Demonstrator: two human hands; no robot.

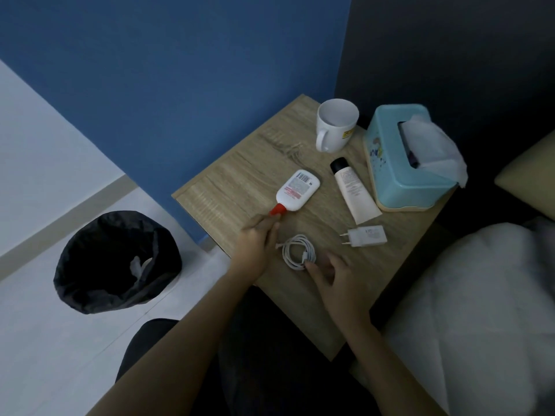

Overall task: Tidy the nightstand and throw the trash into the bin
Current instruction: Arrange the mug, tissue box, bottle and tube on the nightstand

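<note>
On the wooden nightstand lie a flat white bottle with a red cap, a cream tube with a black cap, a white charger plug and a coiled white cable. My left hand reaches over the left edge, its fingertips at the bottle's red cap. My right hand hovers with spread fingers by the cable's lower right side. A black-lined bin stands on the floor to the left, with something white inside.
A white mug and a light blue tissue box stand at the back of the nightstand. A blue wall is behind it. A bed with a white pillow lies to the right. My dark-clothed legs are below.
</note>
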